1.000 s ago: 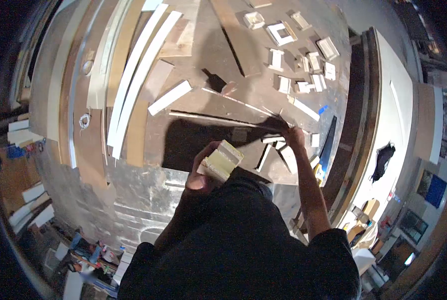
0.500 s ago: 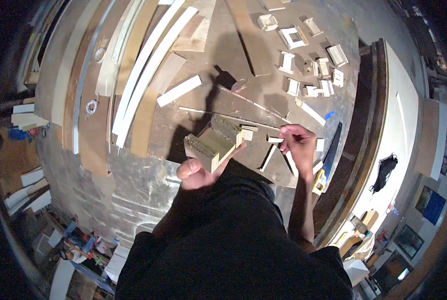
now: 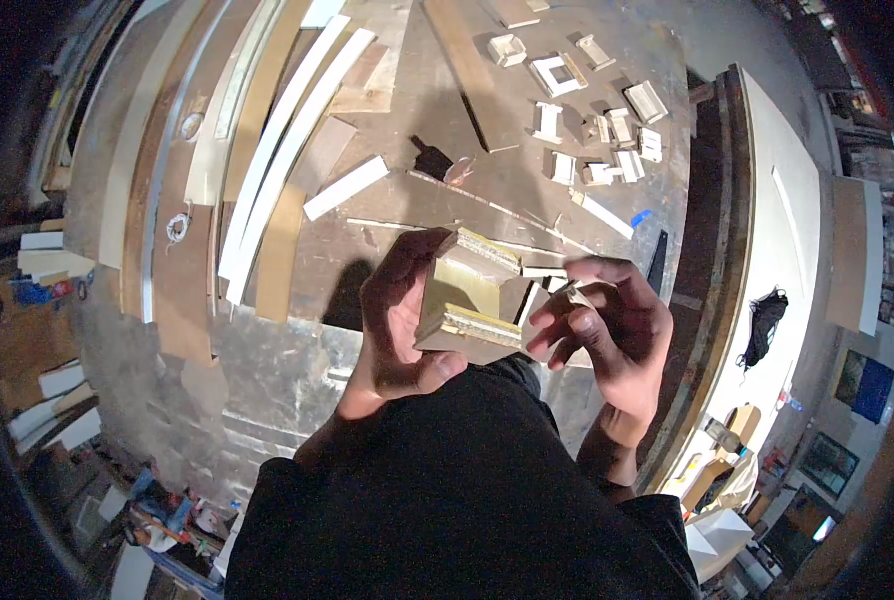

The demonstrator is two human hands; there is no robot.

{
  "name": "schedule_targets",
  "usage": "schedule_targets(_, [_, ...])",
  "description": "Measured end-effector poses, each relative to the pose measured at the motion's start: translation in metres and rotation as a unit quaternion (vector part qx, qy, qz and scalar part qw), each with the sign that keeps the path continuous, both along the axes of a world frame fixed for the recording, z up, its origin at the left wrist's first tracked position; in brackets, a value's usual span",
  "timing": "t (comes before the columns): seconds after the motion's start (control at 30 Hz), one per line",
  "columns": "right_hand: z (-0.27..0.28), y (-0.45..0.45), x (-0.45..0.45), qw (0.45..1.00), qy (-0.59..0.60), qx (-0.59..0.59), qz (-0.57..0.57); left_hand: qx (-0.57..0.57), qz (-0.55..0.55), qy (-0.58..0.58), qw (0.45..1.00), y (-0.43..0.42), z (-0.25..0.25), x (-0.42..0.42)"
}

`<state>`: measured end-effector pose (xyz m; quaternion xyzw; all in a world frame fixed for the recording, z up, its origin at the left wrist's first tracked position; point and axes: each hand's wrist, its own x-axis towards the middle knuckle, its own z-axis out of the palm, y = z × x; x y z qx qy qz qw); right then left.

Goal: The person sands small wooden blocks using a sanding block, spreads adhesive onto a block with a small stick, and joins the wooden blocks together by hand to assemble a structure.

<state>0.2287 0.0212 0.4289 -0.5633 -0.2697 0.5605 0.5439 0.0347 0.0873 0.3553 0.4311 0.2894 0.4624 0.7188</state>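
A small three-sided wooden box [image 3: 477, 335], with layered edges, rests in the grip of my left hand [image 3: 392, 320]. Its thumb lies along the near wall and its fingers wrap the left side. The box is tilted, its hollow facing up and its right end open. Close to that open end is my right hand [image 3: 617, 335], fingers curled, with thumb and fingertips drawn together. A tiny pale bit shows near the fingertips, too small to name. Behind the right hand, pale wood strips lie on the worktable [image 3: 267, 370], partly hidden.
Several small wooden assemblies [image 3: 557, 75] stand at the back right. Long boards and white strips [image 3: 287, 150] lie at the left, near a short white strip [image 3: 347, 188]. A saw blade [image 3: 658, 262] shows at the table's right edge. Beyond it, a pale panel [image 3: 782, 220] carries a black cord bundle [image 3: 764, 325].
The box has turned in my left hand and moved slightly right, its open end now towards my right hand. My right hand has come down beside the box.
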Motion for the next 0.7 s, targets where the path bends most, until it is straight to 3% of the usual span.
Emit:
schedule_targets(0.1, [-0.006,-0.014,0.002,0.995,-0.103,0.008,0.01,0.088,-0.047,-0.003,0.995,0.002,-0.004,-0.005])
schedule_targets(0.13, [-0.014,-0.019,0.003,0.977,-0.206,0.058,-0.009,0.108,-0.038,-0.006,0.993,-0.002,-0.002,-0.005])
schedule_targets(0.17, [-0.018,-0.022,0.004,0.976,-0.208,0.057,-0.013,0.127,-0.029,-0.009,0.991,-0.004,-0.001,-0.005])
schedule_targets(0.23, [-0.02,-0.022,0.005,0.925,-0.31,0.222,-0.004,0.171,-0.018,0.004,0.985,-0.004,0.001,-0.006])
schedule_targets(0.3, [-0.01,-0.028,0.0,0.93,-0.314,0.192,-0.007,0.204,-0.091,0.022,0.974,0.001,0.005,-0.008])
schedule_targets(0.43, [0.007,-0.047,-0.015,0.947,-0.303,0.108,-0.007,0.196,-0.119,0.068,0.971,-0.007,0.008,-0.01])
schedule_targets(0.5, [0.005,-0.05,-0.03,0.945,-0.248,0.134,-0.168,0.18,-0.124,0.045,0.975,-0.014,0.007,-0.007])
schedule_targets(0.53, [0.005,-0.053,-0.025,0.944,-0.248,0.134,-0.172,0.164,-0.125,0.022,0.978,-0.018,0.007,-0.005])
schedule_targets(0.63, [0.01,-0.053,0.005,0.801,-0.515,0.304,-0.011,0.148,-0.103,-0.044,0.983,-0.031,0.009,0.004])
schedule_targets(0.7, [0.01,-0.055,0.007,0.789,-0.521,0.326,-0.019,0.218,-0.101,-0.037,0.97,-0.031,0.005,0.006])
